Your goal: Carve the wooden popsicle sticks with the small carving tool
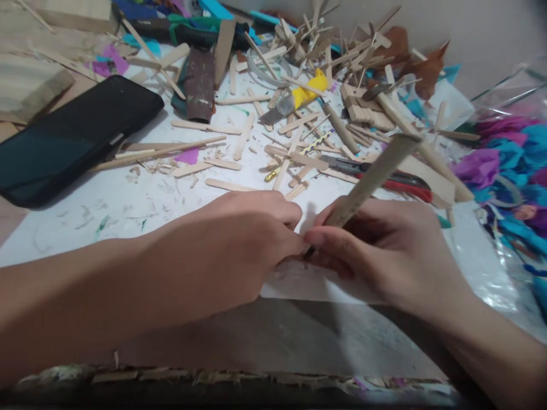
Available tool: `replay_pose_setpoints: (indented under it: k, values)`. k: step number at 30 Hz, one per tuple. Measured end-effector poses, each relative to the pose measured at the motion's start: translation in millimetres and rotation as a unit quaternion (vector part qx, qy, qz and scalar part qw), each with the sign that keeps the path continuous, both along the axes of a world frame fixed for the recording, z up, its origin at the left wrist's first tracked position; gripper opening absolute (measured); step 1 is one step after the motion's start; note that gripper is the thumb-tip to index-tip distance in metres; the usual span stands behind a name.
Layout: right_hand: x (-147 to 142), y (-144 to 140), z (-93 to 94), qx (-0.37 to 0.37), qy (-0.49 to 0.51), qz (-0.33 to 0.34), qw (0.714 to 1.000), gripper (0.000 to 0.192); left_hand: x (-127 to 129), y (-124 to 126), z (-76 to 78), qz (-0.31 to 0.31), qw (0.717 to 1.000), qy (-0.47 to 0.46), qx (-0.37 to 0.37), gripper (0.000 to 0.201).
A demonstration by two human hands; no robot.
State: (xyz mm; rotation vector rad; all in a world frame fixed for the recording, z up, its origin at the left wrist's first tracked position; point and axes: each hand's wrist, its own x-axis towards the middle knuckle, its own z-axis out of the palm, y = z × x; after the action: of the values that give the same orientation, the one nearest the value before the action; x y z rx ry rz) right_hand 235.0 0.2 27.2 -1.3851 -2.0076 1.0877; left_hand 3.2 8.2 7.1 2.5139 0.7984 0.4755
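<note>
My right hand (397, 245) is closed around a tool with a flat, pale wooden handle (370, 179) that slants up to the right. Its thin dark tip (309, 253) points down near the white paper (316, 287), beside my left fingertips. My left hand (256, 233) lies knuckles up at the middle of the table, fingers curled down and pressed together. Whatever sits under those fingers is hidden. Both hands meet close to the paper's front edge.
A black phone (81, 136) lies at the left. Behind the hands are scattered wooden sticks (224, 185), a yellow cutter (299, 98), red-black pliers (384, 179) and a hammer (423, 145). Coloured crepe paper (513, 154) is heaped at the right. Wood blocks (29, 88) stand far left.
</note>
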Motion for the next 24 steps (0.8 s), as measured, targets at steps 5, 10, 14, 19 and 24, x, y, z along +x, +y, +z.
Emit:
replay_pose_setpoints:
  k: [5, 10, 14, 19, 24]
  values:
    - [1.0, 9.3, 1.1, -0.176, 0.072, -0.048, 0.981, 0.040, -1.3, -0.3, -2.1, -0.022, 0.999, -0.037, -0.009, 0.030]
    - [6.4, 11.0, 0.9, -0.227, 0.131, -0.031, 0.964, 0.044, -1.0, -0.2, -0.8, -0.017, 0.999, -0.032, -0.016, 0.027]
    - [5.7, 6.6, -0.2, -0.112, 0.125, -0.061, 0.984, 0.024, -1.0, 0.7, -1.7, -0.009, 0.999, -0.027, -0.024, 0.029]
    - [9.0, -8.8, 15.9, 0.158, -0.050, -0.019, 0.986, 0.011, 0.5, -2.4, 2.0, 0.016, 0.999, -0.009, -0.029, 0.021]
    - [32.9, -49.6, 27.8, 0.148, -0.119, 0.064, 0.980, 0.020, 2.9, -16.2, 10.6, -0.036, 0.996, 0.052, -0.061, 0.018]
